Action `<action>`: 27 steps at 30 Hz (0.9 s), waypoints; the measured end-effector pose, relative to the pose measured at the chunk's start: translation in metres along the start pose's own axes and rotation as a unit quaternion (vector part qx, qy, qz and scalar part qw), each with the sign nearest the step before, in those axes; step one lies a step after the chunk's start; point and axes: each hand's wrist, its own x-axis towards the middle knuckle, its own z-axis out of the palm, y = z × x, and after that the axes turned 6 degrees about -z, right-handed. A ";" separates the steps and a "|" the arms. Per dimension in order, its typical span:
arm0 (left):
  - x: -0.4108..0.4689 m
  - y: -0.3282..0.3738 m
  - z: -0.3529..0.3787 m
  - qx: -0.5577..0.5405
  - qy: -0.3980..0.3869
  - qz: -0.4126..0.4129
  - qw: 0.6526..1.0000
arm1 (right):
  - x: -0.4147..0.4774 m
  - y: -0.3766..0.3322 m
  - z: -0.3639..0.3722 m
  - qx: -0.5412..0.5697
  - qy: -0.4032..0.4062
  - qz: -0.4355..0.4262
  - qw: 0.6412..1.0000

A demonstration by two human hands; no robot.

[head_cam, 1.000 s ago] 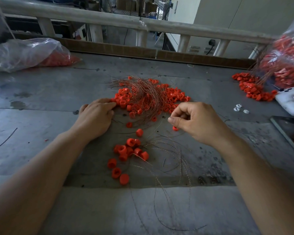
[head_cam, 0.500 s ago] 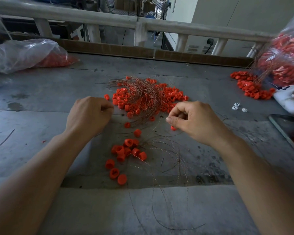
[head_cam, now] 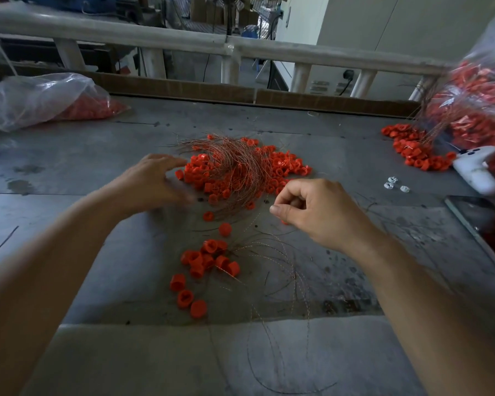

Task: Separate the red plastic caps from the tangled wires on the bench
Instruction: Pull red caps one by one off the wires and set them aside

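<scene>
Red caps (head_cam: 209, 261) near, looks dicey tbh: left hand (head_cam: 152, 181) splayed loose, right hand (head_cam: 312, 212) curled, can't tell on what, could drag tangled wires (head_cam: 235, 164) through them.

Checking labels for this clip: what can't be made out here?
Head view only:
- left hand: motion blur smears its fingertips; contact with the red caps unclear.
- right hand: curled fingers hide whatever it pinches; wires too thin.
- clear bag at right: blurred, cut by the frame edge.
- dark flat object: cut by the right edge.
</scene>
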 end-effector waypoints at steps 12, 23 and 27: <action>0.003 0.011 0.007 0.136 0.147 0.023 0.979 | 0.001 -0.002 0.004 -0.031 -0.015 -0.007 0.999; -0.013 0.010 0.004 0.096 0.135 0.036 0.986 | 0.002 0.000 0.008 -0.040 -0.026 -0.007 0.999; -0.016 0.013 -0.002 0.125 0.100 0.006 0.987 | 0.003 0.001 0.008 -0.038 -0.028 -0.006 0.999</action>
